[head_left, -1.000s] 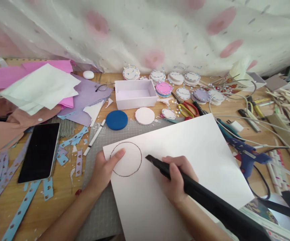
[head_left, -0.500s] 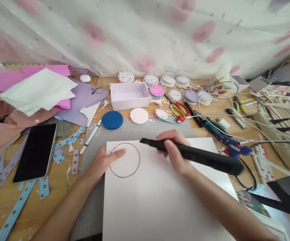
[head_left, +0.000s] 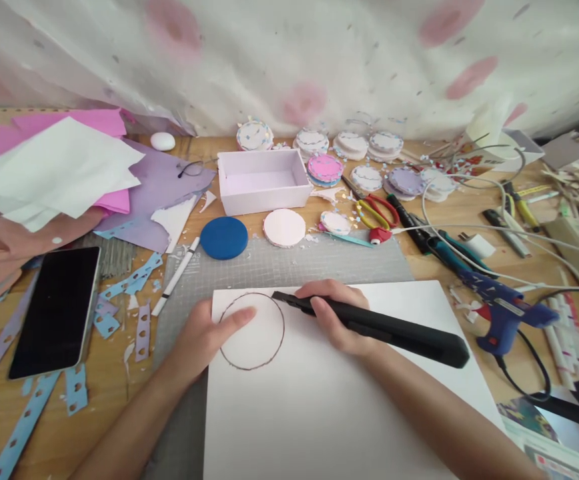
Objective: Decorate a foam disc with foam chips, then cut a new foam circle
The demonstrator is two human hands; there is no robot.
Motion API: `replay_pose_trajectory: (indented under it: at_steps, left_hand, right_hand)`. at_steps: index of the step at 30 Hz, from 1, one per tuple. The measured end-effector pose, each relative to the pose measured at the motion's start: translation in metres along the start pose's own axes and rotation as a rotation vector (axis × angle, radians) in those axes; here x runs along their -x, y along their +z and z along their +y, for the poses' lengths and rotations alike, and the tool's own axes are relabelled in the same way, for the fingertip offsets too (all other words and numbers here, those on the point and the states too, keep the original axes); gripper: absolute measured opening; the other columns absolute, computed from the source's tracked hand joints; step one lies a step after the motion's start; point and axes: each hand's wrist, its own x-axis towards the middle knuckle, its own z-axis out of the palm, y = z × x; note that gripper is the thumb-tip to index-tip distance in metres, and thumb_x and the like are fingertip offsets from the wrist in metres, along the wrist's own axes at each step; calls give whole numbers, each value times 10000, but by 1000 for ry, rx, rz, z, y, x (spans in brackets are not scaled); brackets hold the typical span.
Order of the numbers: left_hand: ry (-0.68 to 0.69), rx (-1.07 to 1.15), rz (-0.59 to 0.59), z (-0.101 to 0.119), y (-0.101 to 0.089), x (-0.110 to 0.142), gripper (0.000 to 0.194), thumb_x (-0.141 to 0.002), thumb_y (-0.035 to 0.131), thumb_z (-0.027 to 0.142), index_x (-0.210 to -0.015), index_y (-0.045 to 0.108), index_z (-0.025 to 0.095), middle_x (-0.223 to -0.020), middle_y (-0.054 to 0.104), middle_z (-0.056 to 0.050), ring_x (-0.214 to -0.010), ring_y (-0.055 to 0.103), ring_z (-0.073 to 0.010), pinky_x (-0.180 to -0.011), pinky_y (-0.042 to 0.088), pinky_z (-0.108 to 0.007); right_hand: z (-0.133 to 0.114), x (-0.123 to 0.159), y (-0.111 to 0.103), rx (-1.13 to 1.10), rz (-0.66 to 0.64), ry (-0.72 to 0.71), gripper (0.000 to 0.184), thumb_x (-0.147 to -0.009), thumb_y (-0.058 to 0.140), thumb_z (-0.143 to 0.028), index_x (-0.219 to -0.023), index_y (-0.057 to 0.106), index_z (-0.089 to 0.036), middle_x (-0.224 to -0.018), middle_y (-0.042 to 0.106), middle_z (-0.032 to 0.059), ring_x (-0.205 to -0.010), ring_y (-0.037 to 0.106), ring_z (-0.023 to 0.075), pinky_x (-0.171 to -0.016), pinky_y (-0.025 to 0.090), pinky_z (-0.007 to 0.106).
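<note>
A white board (head_left: 289, 420) lies in front of me, with a dark circle outline (head_left: 252, 368) drawn near its upper left corner. My left hand (head_left: 209, 333) grips the board's left edge, thumb stretched over the inside of the circle; the other fingers are mostly hidden. In my right hand (head_left: 337, 313) is a black utility knife (head_left: 394, 330), its tip at the upper right of the outline. Whether the blade has entered the board I cannot tell. Beyond the board are a blue disc (head_left: 224, 237) and a pale pink disc (head_left: 284, 227).
Under the board is a grey cutting mat (head_left: 184, 400). A phone (head_left: 57, 310), a white marker (head_left: 177, 275) and punched paper strips lie left. Behind stand a white open box (head_left: 264, 187) and several decorated discs. Right are scissors (head_left: 377, 213) and a blue glue gun (head_left: 504, 313) with cables.
The knife tip has come down and left onto the circle's outline. My left hand keeps its place on the board. The whole view has shifted a little.
</note>
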Motion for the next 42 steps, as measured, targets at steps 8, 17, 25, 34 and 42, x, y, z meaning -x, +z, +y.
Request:
replay_pose_trajectory:
  at_steps: [8,17,25,34,42]
  left_hand:
    - [-44,14,23,1,1,1,443,-602,792,500,-855,741,140,-845,774,-107,-748,716,-298,-609,541,-316]
    - [-52,23,38,1,2,1,464,-587,797,494,-878,745,136,-883,773,-117,-770,718,-313,-611,554,-328]
    - [-45,98,62,2,6,1,425,-560,821,433,-873,765,151,-719,759,-77,-678,704,-286,-559,540,-299]
    - [-39,85,91,1,6,1,433,-550,829,438,-859,758,142,-760,766,-91,-669,707,-282,-553,546,-301]
    - [-71,43,49,1,2,1,504,-581,817,473,-933,740,120,-843,774,-106,-769,718,-292,-617,553,-300]
  right_hand:
    - [-3,-3,-1,-11,4,-73,157,-868,495,-173,-854,647,-215,-712,723,16,-568,662,126,-526,531,218]
    - [-2,-5,0,-14,-66,-74,168,-885,469,-199,-865,636,-210,-733,717,27,-602,660,129,-561,539,226]
    - [1,-7,1,-111,-152,-17,131,-905,482,-199,-907,612,-204,-755,668,12,-615,603,106,-591,509,222]
    - [-2,-10,2,-87,-145,9,139,-896,461,-182,-853,592,-201,-692,641,-2,-564,559,101,-538,470,216]
    - [-2,-10,3,-90,-100,-78,157,-826,459,-112,-797,589,-195,-631,618,-10,-497,525,84,-482,439,190]
